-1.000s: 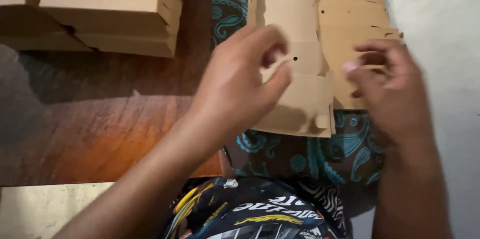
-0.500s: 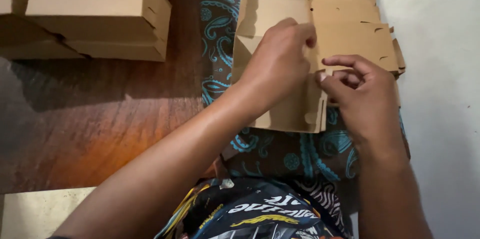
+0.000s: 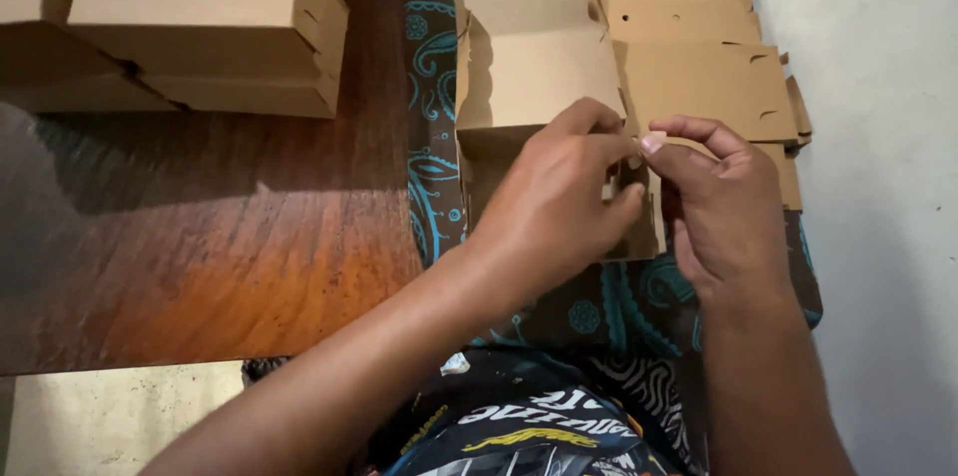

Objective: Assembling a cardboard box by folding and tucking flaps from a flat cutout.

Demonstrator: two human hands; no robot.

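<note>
Hands first: two of them, both at the centre of the frame, both on one half-folded cardboard box (image 3: 534,77). Left hand (image 3: 559,202) lies over the box's near end, fingers curled and pinched on the cardboard at its right edge. Right hand (image 3: 723,207) comes in from the right, thumb and forefinger closed on the same edge, fingertips of the two hands almost touching.

Count the cardboard: one box in work, one stack of flat blanks (image 3: 699,47) under and behind it toward the upper right, and finished boxes (image 3: 200,17) piled in the upper left, at least two, though the frame cuts them off.

Surface now: a dark wooden table (image 3: 200,237) fills the left half, and a brown cloth with turquoise paisley (image 3: 434,57) runs down the middle under the box. A pale wall or floor (image 3: 878,187) takes the right side.

The box's open tray stands above the left hand's knuckles, its near end hidden under that hand.
</note>
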